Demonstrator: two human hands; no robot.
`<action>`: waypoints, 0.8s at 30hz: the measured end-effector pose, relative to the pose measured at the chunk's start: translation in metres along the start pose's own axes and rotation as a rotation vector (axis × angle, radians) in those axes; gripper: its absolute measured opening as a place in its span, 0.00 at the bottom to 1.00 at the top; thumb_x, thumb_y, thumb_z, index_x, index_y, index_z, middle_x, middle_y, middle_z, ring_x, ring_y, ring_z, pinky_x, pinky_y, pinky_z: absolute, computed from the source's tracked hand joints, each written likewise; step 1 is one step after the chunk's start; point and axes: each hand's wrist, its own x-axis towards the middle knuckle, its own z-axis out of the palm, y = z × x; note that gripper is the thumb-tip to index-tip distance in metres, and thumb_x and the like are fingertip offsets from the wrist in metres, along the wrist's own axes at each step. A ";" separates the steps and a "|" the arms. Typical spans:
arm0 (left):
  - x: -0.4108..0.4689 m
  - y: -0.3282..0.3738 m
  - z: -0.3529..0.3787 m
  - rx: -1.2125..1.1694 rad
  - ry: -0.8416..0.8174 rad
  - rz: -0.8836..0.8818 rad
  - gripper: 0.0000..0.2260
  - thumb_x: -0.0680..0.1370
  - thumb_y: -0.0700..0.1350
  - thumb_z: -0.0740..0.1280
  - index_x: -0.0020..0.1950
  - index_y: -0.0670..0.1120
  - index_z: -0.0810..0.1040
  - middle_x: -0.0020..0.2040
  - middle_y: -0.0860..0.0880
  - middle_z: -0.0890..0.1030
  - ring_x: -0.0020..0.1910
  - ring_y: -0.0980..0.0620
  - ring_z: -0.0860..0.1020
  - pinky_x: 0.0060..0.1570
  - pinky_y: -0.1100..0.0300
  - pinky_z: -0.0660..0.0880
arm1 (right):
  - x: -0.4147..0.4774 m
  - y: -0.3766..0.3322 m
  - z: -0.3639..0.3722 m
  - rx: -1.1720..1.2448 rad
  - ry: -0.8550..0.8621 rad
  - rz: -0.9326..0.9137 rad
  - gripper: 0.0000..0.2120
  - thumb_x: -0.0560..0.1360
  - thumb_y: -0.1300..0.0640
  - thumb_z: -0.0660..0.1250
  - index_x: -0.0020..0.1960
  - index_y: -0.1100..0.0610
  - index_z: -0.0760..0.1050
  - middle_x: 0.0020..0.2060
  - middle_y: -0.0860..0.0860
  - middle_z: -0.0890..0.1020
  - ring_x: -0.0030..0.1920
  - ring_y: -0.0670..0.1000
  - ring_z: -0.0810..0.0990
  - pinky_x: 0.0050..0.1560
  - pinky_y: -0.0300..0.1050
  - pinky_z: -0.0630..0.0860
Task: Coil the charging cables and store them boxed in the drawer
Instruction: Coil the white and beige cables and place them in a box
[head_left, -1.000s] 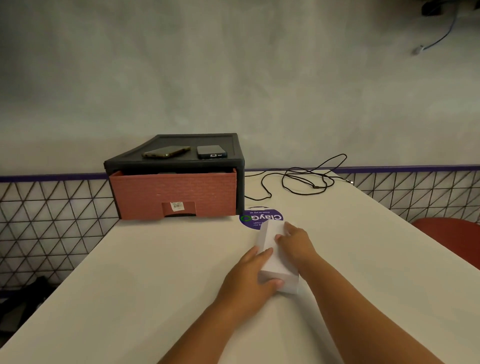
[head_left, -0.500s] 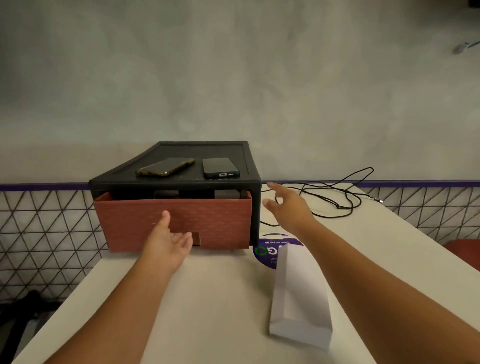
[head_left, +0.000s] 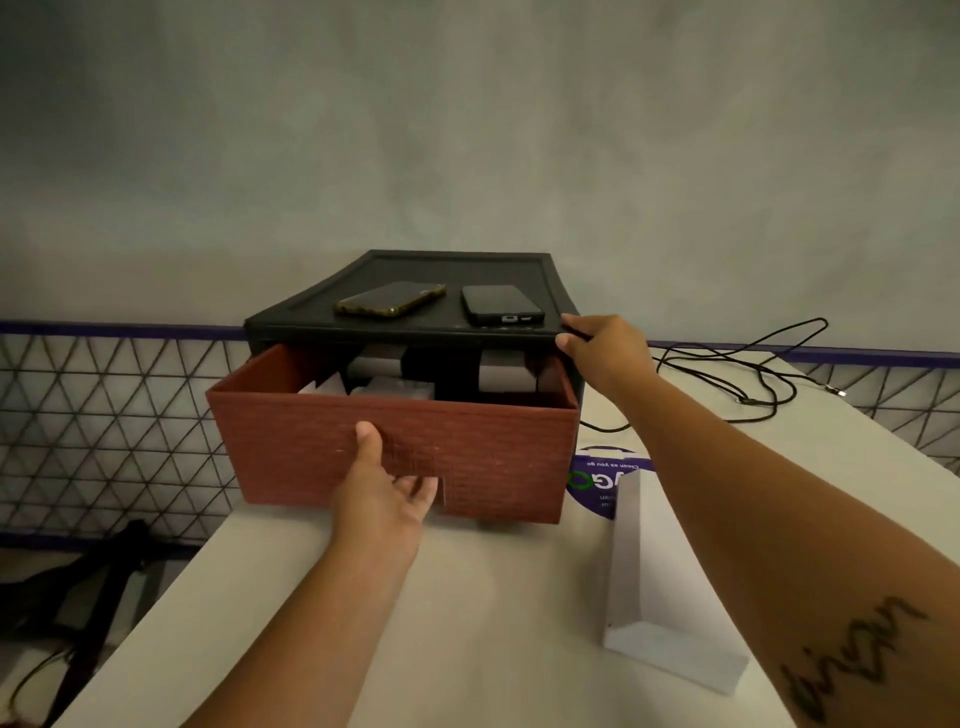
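A: The left hand (head_left: 382, 499) has its grip hooked into the notch of the red drawer (head_left: 493, 447); the right hand (head_left: 605, 358) clasps the cabinet (head_left: 415, 267) corner. Risks?

B: Tug hard and the drawer may drop out, or the phones (head_left: 389, 300) slide off. The cable (head_left: 748, 384) lies uncoiled beyond the white box (head_left: 670, 613) on the worktop (head_left: 467, 623). The sticker (head_left: 597, 467) reads, upside down, "Clean as you go".

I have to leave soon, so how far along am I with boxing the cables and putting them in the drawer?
Done: the red drawer stands partly open. In hand: your left hand grips its front notch while your right hand steadies the black frame. Left: the white box lies on the table outside the drawer, and a black cable sprawls uncoiled beyond it. The box's contents are hidden.
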 end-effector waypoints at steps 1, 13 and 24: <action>-0.010 0.000 -0.006 -0.001 -0.009 0.003 0.23 0.77 0.54 0.64 0.66 0.43 0.67 0.59 0.45 0.74 0.59 0.46 0.74 0.56 0.50 0.71 | 0.000 0.000 0.000 -0.002 -0.003 0.002 0.19 0.78 0.52 0.63 0.68 0.50 0.70 0.63 0.55 0.76 0.60 0.55 0.76 0.59 0.47 0.73; -0.102 0.004 -0.079 0.007 0.045 0.051 0.17 0.75 0.53 0.65 0.60 0.45 0.73 0.51 0.45 0.78 0.51 0.48 0.78 0.40 0.56 0.74 | -0.010 0.002 -0.004 0.049 -0.106 0.015 0.24 0.79 0.53 0.60 0.74 0.51 0.60 0.67 0.57 0.71 0.65 0.59 0.71 0.63 0.48 0.67; -0.140 -0.035 -0.089 0.262 0.057 0.131 0.11 0.76 0.40 0.66 0.38 0.47 0.67 0.29 0.50 0.70 0.25 0.57 0.69 0.25 0.67 0.66 | -0.090 0.088 -0.035 -0.566 -0.597 0.189 0.25 0.76 0.42 0.60 0.71 0.47 0.64 0.72 0.51 0.63 0.70 0.57 0.62 0.68 0.52 0.62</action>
